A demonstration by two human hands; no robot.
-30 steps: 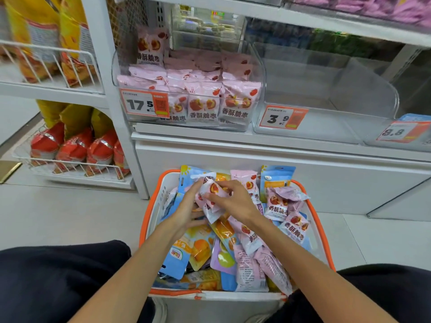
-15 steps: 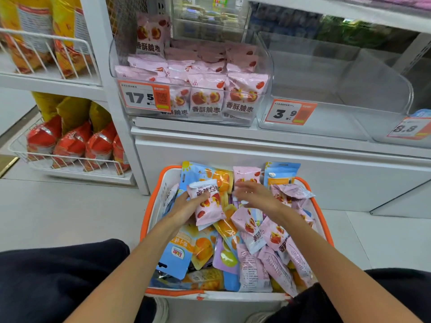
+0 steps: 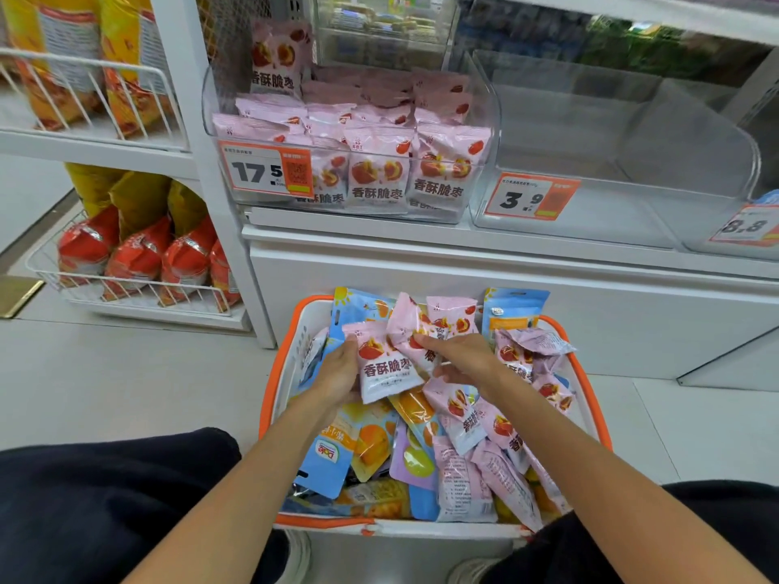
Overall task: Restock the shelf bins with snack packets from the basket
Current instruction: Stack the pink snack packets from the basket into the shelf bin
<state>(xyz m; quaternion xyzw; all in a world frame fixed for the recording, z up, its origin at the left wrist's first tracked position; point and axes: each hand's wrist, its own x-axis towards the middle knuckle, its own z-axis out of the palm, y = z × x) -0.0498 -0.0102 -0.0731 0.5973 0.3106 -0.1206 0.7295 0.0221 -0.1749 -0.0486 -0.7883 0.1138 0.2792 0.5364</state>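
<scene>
An orange-rimmed white basket [image 3: 269, 394] on the floor is heaped with pink, blue and orange snack packets. My left hand [image 3: 337, 370] grips a pink packet [image 3: 385, 368] with red fruit print, held upright above the heap. Beside it my right hand [image 3: 461, 358] pinches a second pink packet [image 3: 406, 328], which leans against the first. On the shelf above, a clear bin [image 3: 482, 132] tagged 17.5 holds several of the same pink packets. To its right, the clear bin [image 3: 624, 204] tagged 3.9 has nothing in it.
Wire racks at the left hold yellow bags [image 3: 126, 65] above and red bags [image 3: 135, 259] below. A third bin with an 8.8 tag [image 3: 748, 225] sits at the far right. White floor tiles surround the basket; my dark-clothed knees flank it.
My right hand went to the back of the basket, took a second pink packet and brought it beside the one in my left hand. The camera view has dipped slightly.
</scene>
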